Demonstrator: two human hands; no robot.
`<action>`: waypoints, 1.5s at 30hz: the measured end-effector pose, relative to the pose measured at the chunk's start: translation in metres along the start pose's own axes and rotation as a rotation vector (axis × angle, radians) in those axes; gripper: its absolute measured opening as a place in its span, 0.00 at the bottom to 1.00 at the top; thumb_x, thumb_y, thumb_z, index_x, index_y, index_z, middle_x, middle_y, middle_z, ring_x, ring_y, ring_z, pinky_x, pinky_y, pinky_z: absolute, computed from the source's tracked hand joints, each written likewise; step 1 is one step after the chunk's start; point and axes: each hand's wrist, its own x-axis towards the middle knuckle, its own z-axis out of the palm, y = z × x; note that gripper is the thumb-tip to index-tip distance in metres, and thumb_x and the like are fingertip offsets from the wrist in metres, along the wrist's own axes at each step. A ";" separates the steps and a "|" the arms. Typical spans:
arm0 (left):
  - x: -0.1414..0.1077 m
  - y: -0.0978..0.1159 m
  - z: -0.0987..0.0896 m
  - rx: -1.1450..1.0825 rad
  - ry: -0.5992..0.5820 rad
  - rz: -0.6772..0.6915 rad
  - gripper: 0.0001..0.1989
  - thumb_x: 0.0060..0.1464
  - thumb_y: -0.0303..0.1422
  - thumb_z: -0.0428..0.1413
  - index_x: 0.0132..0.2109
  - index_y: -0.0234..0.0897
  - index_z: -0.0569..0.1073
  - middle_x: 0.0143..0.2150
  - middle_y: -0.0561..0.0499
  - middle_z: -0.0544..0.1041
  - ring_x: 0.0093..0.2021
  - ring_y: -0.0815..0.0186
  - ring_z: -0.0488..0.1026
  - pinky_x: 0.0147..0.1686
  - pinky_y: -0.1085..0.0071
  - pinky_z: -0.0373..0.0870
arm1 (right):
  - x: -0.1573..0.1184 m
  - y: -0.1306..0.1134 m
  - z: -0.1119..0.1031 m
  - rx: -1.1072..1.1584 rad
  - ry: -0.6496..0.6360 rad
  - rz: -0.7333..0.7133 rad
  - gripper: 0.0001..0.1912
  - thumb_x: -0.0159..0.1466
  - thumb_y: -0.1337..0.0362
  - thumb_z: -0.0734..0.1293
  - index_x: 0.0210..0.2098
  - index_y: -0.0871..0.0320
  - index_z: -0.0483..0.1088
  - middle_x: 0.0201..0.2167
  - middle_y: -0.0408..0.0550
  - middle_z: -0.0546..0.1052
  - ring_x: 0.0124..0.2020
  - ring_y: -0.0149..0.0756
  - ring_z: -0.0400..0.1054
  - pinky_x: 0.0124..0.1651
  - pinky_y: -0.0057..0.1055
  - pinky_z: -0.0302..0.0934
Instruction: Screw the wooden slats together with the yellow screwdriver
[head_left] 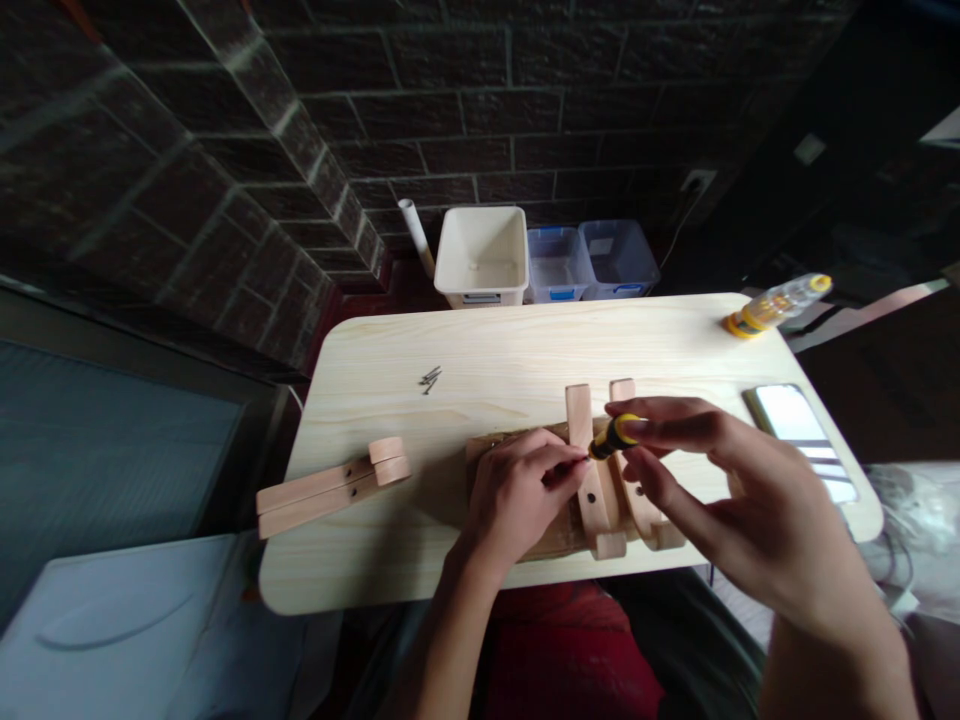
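Observation:
My right hand (739, 500) grips a short yellow-and-black screwdriver (615, 437) between thumb and fingers. Its tip points left, toward the pinched thumb and fingertip of my left hand (521, 490); whatever they hold is too small to make out. Under both hands lies a brown wooden board (551, 545), partly covered by my left hand. Across it rest two pale wooden hooks with curled lower ends: a left hook (577, 412) and a right hook (646, 515), partly behind my right hand. Each shows a dark hole.
Two more wooden hooks (322, 495) lie side by side at the table's left. Several screws (430, 379) are near the middle of the table (510, 350). A clear yellow-based bottle-shaped case (776, 305) and a phone (806, 440) sit at right. Bins (517, 285) stand beyond the far edge.

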 end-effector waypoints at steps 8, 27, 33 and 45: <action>0.000 0.000 0.000 0.002 0.006 0.011 0.04 0.63 0.29 0.63 0.42 0.43 0.83 0.38 0.54 0.84 0.36 0.69 0.80 0.38 0.73 0.72 | 0.006 0.002 0.001 -0.047 0.030 -0.080 0.12 0.69 0.72 0.72 0.50 0.51 0.76 0.49 0.50 0.80 0.53 0.41 0.76 0.52 0.33 0.74; 0.000 0.000 0.000 0.002 0.000 0.003 0.04 0.64 0.30 0.62 0.42 0.42 0.83 0.38 0.54 0.84 0.35 0.68 0.79 0.37 0.73 0.72 | 0.002 0.000 -0.002 -0.059 0.046 -0.047 0.12 0.69 0.71 0.73 0.49 0.51 0.77 0.49 0.50 0.80 0.53 0.41 0.76 0.52 0.35 0.74; 0.000 0.000 0.000 0.001 -0.007 0.002 0.04 0.63 0.30 0.63 0.42 0.43 0.83 0.38 0.54 0.83 0.35 0.69 0.79 0.37 0.73 0.71 | -0.002 -0.005 -0.004 -0.022 -0.001 0.018 0.15 0.70 0.72 0.71 0.53 0.49 0.75 0.54 0.46 0.81 0.53 0.37 0.78 0.50 0.27 0.74; 0.000 0.000 0.000 -0.007 0.003 0.004 0.04 0.64 0.30 0.63 0.41 0.42 0.83 0.38 0.55 0.83 0.35 0.70 0.78 0.37 0.74 0.70 | 0.001 -0.003 -0.001 -0.065 0.039 -0.066 0.12 0.70 0.72 0.72 0.50 0.53 0.76 0.50 0.48 0.80 0.53 0.34 0.76 0.54 0.24 0.72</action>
